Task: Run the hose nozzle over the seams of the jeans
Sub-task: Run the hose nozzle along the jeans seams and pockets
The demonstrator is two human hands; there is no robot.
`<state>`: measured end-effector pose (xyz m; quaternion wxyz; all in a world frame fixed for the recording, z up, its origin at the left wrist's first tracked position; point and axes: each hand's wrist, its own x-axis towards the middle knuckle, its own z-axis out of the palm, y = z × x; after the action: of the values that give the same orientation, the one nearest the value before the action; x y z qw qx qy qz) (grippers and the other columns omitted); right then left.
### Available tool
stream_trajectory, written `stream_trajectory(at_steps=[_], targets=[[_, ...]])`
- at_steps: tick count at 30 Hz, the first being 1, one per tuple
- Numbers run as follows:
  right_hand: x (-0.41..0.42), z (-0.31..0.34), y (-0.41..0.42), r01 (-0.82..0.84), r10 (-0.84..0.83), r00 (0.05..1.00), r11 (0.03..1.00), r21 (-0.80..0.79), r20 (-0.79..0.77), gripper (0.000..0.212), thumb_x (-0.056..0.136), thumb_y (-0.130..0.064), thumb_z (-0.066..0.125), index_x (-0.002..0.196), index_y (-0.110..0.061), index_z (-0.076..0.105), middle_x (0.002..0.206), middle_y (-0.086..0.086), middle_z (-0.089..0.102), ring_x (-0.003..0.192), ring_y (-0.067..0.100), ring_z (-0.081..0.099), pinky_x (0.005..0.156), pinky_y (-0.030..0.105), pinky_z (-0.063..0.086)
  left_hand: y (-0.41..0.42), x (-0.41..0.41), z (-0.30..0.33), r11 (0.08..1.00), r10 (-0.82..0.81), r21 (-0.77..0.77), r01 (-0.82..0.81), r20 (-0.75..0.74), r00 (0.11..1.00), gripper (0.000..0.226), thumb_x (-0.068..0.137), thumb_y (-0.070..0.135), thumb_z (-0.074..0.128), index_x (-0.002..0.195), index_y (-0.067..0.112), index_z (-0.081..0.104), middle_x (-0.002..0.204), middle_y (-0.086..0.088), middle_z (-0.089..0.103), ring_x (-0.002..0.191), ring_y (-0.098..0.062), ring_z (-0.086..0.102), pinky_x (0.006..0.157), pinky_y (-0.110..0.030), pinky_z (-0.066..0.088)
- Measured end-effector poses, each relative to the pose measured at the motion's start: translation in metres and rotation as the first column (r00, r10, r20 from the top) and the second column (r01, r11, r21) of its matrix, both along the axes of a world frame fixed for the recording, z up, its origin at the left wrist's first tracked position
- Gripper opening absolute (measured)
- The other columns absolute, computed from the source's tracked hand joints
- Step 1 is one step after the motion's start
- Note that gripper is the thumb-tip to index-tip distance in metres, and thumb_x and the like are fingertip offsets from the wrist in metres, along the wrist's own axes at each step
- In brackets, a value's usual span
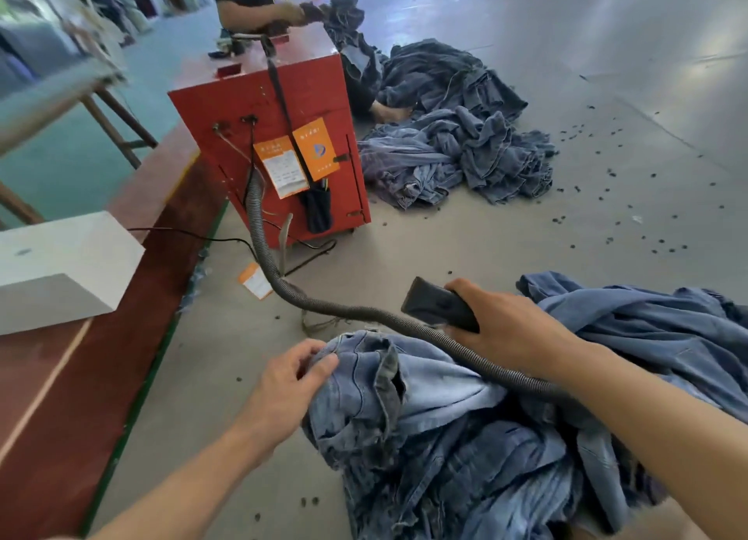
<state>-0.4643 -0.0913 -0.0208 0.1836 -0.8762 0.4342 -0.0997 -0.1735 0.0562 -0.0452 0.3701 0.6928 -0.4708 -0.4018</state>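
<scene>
Right now the right hand (506, 329) grips the dark hose nozzle (439, 306) just above the jeans (404, 410), heaped on the near floor (526, 236); the left hand (289, 381) pinches their waistband at the left.

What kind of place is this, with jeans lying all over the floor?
Probably a garment workshop or jeans finishing room. Heaps of jeans lie on the bare floor, and a ribbed hose runs from a red machine to the worker's nozzle.
</scene>
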Motion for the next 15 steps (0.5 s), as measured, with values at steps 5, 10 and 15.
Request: stream_trajectory(at_steps=[5,10,15], targets=[[-0.001,-0.004,-0.001,0.028,-0.028,0.999,1.0,-0.004,0.025,0.047,0.093,-0.053,0.061,0.13,-0.041,0.034,0.096,-0.001,0.072,0.076,0.025,0.064,0.063,0.038,0.046,0.003,-0.026,-0.023,0.935,0.345,0.278,-0.22,-0.579,0.739,0.013,0.106,0.016,0.054,0.113,0.014,0.065,0.108,-0.015,0.078,0.092,-0.031,0.077,0.067,-0.037,0.062],[0.001,-0.004,0.003,0.06,-0.062,0.997,0.997,0.05,0.037,0.065,0.086,-0.065,0.057,0.138,-0.042,0.027,0.095,-0.001,0.071,0.081,0.024,0.066,0.072,0.04,0.052,-0.013,-0.013,-0.026,0.885,0.46,0.407,-0.226,-0.686,0.564,0.026,0.103,-0.001,0.052,0.125,-0.007,0.063,0.114,-0.028,0.073,0.097,-0.041,0.075,0.068,-0.043,0.063],[0.005,0.002,0.011,-0.008,0.008,1.0,1.0,0.01,-0.009,0.039,0.084,-0.068,0.055,0.107,-0.042,0.037,0.08,-0.014,0.06,0.069,0.002,0.056,0.06,0.026,0.045,-0.011,-0.001,-0.027,0.889,0.447,0.44,-0.125,-0.778,0.441,0.029,0.103,-0.003,0.045,0.123,-0.013,0.064,0.121,-0.031,0.069,0.103,-0.04,0.074,0.077,-0.046,0.064]])
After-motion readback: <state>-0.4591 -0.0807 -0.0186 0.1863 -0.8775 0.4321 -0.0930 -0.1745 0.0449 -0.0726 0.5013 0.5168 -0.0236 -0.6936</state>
